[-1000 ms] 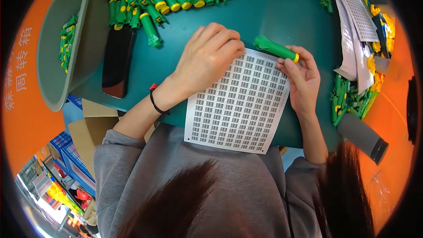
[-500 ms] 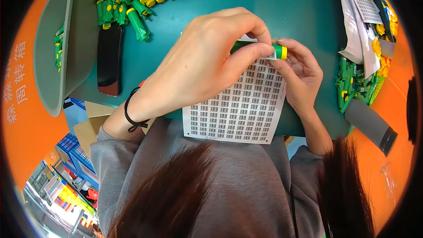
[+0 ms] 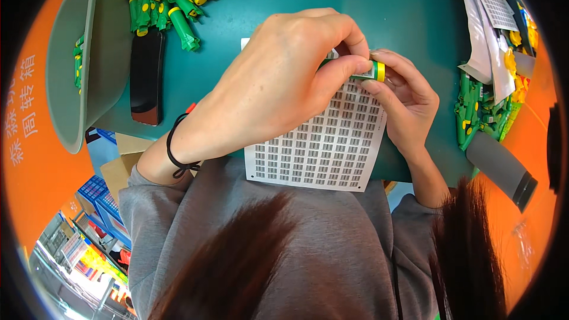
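Observation:
Above a white sheet of small printed stickers (image 3: 308,157), both hands meet at one green plastic tube (image 3: 359,75) with a yellow end. My right hand (image 3: 409,104) grips the yellow end between thumb and fingers. My left hand (image 3: 281,71) is closed around the rest of the tube, its thumb at the edge of a small white sticker (image 3: 368,72). That sticker lies against the tube's side near the yellow end. The left fingers and palm cover most of the tube and the upper part of the sheet.
Many similar green tubes (image 3: 181,26) are heaped at the far left of the green table (image 3: 391,12). A black phone (image 3: 146,77) and a grey bin (image 3: 89,83) are at the left. Sticker sheets (image 3: 486,0), more green parts (image 3: 474,101) and a grey cylinder (image 3: 495,163) are at the right.
The sticker stood partly off the tube at the left thumb and now lies flatter against its side. Both hands keep nearly the same place.

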### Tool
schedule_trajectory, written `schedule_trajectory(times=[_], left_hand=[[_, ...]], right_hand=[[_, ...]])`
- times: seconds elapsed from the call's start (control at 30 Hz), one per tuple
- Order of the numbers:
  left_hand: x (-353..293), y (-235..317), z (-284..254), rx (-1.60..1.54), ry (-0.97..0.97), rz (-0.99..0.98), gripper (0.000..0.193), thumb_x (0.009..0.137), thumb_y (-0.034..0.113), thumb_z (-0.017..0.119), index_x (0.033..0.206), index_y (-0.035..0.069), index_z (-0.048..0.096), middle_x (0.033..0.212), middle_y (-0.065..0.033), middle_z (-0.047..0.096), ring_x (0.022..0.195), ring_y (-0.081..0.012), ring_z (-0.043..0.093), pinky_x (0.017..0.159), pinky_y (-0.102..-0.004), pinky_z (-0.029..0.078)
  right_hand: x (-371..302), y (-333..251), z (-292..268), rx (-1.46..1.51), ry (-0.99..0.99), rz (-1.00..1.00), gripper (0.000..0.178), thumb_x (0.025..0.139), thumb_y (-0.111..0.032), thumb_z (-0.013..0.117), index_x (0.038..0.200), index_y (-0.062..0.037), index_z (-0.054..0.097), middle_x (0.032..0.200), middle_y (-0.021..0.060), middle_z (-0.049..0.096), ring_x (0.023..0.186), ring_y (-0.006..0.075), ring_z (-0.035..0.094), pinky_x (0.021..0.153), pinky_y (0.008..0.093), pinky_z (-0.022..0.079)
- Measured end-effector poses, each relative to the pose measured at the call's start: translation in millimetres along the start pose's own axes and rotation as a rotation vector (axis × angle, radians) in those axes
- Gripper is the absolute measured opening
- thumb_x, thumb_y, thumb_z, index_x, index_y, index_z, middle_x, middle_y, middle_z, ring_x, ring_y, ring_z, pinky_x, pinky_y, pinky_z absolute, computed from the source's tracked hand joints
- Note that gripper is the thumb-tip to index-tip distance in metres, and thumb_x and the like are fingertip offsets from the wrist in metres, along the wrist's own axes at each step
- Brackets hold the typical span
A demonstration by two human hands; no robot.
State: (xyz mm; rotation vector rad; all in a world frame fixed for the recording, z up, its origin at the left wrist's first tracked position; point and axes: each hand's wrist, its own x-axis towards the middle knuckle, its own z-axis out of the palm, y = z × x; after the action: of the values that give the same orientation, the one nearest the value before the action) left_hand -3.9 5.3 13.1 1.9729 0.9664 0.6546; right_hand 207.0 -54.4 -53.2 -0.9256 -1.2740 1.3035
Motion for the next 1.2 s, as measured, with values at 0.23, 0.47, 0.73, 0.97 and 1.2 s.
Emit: schedule_trajectory(times=[0.23, 0.47, 0.73, 0.97, 1.2], left_hand=[[3, -4, 5, -0.037, 0.036, 0.012, 0.014, 0.089, 0.007, 0.074, 0.096, -0.003, 0.067, 0.089, -0.0085, 0.069, 0.083, -0.0177, 0.068, 0.076, -0.0296, 0.054], [-1, -26, 10, -0.31, -0.402, -0.215, 0.03, 0.098, 0.026, 0.067, 0.112, 0.0, 0.071, 0.094, -0.008, 0.073, 0.086, -0.0098, 0.066, 0.073, -0.0253, 0.051], [-75, -39, -92, 0.208, 0.579, -0.324, 0.034, 0.106, 0.024, 0.046, 0.112, 0.003, 0.072, 0.077, -0.0071, 0.066, 0.069, -0.0136, 0.062, 0.062, -0.028, 0.048], [-73, -38, -138, 0.813, 1.195, 0.074, 0.019, 0.096, 0.011, 0.066, 0.113, 0.003, 0.073, 0.105, -0.0111, 0.073, 0.098, -0.0221, 0.068, 0.086, -0.0311, 0.051], [-31, -73, -18, 0.439, 0.376, 0.237, 0.016, 0.081, 0.013, 0.078, 0.096, 0.011, 0.075, 0.098, -0.0001, 0.068, 0.095, -0.0216, 0.062, 0.079, -0.0352, 0.051]], right_hand=[[2, -3, 0, -0.036, 0.043, -0.011, 0.039, 0.085, 0.013, 0.07, 0.124, 0.0078, 0.063, 0.128, 0.0178, 0.062, 0.114, 0.0226, 0.064, 0.1, 0.0343, 0.053], [2, -9, -8, -0.334, -0.168, -0.05, 0.039, 0.084, 0.009, 0.072, 0.122, 0.008, 0.064, 0.128, 0.0184, 0.062, 0.115, 0.0255, 0.063, 0.101, 0.0369, 0.05], [78, -25, 5, -0.542, -0.076, -0.012, 0.037, 0.087, -0.006, 0.075, 0.123, -0.0015, 0.065, 0.122, 0.0061, 0.063, 0.103, 0.0152, 0.062, 0.09, 0.0315, 0.052], [187, 31, 20, -1.341, 0.003, -0.197, 0.037, 0.089, -0.03, 0.076, 0.115, -0.005, 0.069, 0.105, 0.0113, 0.069, 0.087, 0.0216, 0.066, 0.077, 0.0325, 0.054], [183, 32, -2, -1.261, 0.081, -0.227, 0.033, 0.09, -0.026, 0.074, 0.113, -0.0033, 0.069, 0.103, 0.0114, 0.071, 0.083, 0.0245, 0.068, 0.078, 0.0348, 0.055]])
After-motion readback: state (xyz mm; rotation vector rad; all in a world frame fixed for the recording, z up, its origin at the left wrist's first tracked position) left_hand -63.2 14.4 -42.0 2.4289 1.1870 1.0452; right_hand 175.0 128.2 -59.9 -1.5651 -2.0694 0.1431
